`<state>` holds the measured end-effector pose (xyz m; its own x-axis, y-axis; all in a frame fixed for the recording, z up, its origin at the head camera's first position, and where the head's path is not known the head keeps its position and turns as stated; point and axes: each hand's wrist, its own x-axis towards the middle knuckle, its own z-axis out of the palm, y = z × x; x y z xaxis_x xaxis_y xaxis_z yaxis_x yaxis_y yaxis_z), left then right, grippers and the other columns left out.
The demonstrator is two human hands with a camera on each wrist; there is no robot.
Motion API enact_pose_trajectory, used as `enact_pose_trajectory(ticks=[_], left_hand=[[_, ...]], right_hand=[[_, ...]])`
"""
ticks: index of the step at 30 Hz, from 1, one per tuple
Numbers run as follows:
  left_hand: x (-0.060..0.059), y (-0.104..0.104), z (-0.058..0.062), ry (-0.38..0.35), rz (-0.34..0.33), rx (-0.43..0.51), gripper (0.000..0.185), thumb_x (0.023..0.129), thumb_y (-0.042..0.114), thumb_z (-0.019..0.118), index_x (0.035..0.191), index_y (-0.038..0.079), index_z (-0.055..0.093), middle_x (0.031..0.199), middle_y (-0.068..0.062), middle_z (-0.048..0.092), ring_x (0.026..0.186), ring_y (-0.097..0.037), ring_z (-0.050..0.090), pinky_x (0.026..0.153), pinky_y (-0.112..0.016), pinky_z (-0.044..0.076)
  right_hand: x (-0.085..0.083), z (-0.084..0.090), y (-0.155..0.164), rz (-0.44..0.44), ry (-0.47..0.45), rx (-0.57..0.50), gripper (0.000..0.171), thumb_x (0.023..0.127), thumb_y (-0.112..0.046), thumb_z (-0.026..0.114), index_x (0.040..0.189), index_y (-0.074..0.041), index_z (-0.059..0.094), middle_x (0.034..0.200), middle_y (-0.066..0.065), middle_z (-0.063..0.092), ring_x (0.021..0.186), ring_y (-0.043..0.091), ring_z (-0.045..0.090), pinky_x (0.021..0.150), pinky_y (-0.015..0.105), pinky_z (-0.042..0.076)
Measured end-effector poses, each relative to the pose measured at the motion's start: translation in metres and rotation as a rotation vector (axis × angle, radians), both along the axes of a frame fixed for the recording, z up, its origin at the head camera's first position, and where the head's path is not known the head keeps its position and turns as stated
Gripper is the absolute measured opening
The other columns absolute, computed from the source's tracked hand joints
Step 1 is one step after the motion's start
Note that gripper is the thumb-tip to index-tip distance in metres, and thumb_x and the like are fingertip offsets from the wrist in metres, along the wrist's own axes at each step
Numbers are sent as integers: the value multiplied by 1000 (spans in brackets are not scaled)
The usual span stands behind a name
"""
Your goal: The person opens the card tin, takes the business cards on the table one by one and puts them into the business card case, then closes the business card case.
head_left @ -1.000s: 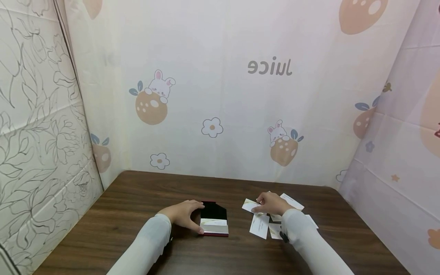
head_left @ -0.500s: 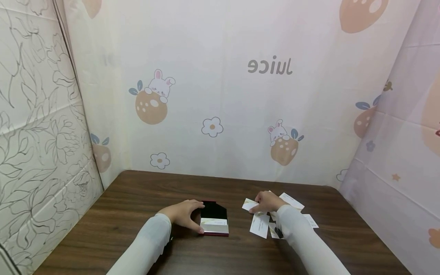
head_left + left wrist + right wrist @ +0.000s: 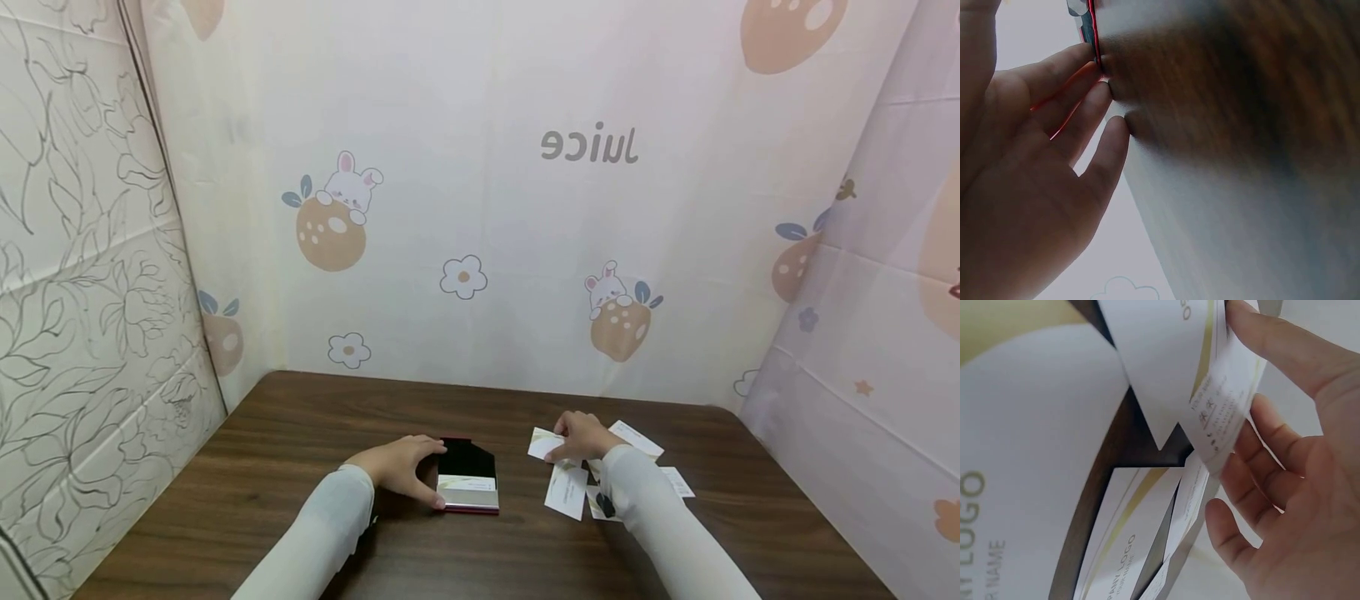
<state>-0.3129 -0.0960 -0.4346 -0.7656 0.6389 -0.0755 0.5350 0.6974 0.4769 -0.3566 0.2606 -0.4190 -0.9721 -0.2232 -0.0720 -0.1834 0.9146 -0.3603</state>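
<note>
In the head view my left hand [image 3: 397, 468] holds the left side of an open black card case [image 3: 471, 460] with red edges, thumb at the near corner and fingers at the far corner. White business cards [image 3: 467, 483] lie in its front part. The left wrist view shows the fingertips against the case's red edge and the tabletop. To the right, my right hand [image 3: 587, 439] pinches a white business card [image 3: 1229, 406] with gold curves, lifted at an angle over other cards. Part of that card is hidden by the fingers.
Several loose business cards [image 3: 566, 492] lie overlapping under and around the right hand, one at the back [image 3: 636, 439]. The brown wooden table [image 3: 337, 417] ends at a printed curtain [image 3: 465, 333] behind, with more curtains at both sides.
My right hand has shifted slightly away from me and to the left, and the card at its fingertips has risen a little. My left hand and the case have stayed put.
</note>
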Motion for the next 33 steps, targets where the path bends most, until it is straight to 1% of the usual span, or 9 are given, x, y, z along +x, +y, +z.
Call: enact_pose_trajectory(ticks=[4,8,12,14,19,22,28,33], left_hand=[[1,0,1,-2,0,0,89,76,50,84,146,8,50,150,-11,45,139,-32,39,111,-53,34],[2,1,2,-7,5,-3,89,76,50,85,146,8,49,150,-11,45,139,-31,39,111,-53,34],[1,1,1,-11,8,-1,90,76,50,85,147,9,49,150,-11,45,139,-32,39,111,-53,34],[1,1,1,-10,7,-2,90,76,50,85,147,9,49,150,-11,45,139,-32,39,110,-54,34],[0,0,0,-11,1,-2,90,76,50,85,147,8,49,150,-11,45,139,-32,39,110,-54,34],[0,0,-1,-15,1,2,90,76,50,85,147,8,49,151,-11,44,139,-33,38,110,-54,34],[0,0,-1,-15,6,2,90,76,50,85,147,9,49,151,-11,44,139,-33,39,110,-54,35],[0,0,0,-10,4,3,90,76,50,85,147,8,49,150,-11,45,138,-32,40,110,-54,35]], right_hand=[[2,-2,1,2,14,-58,48,73,-24,92,103,-7,58,93,2,59,85,21,51,78,39,46],[2,-5,3,4,33,-98,48,73,-21,92,106,-9,60,100,4,63,89,21,56,84,44,48],[0,-9,5,-6,50,-126,44,75,-19,90,108,-10,64,105,5,65,93,22,59,87,48,49],[0,-10,7,-3,61,-138,39,77,-16,88,108,-10,64,105,6,66,94,24,60,87,49,49],[0,-11,9,6,81,-165,23,87,-9,77,107,-9,65,110,10,66,106,32,61,94,53,47],[1,-10,10,7,82,-168,17,91,-6,70,107,-9,65,112,10,66,109,33,61,95,55,46],[2,-7,12,14,88,-160,16,95,-4,61,109,-10,66,110,8,66,105,29,61,93,53,47],[2,-6,12,27,104,-193,16,97,-2,58,108,-10,66,110,9,67,105,30,61,92,53,47]])
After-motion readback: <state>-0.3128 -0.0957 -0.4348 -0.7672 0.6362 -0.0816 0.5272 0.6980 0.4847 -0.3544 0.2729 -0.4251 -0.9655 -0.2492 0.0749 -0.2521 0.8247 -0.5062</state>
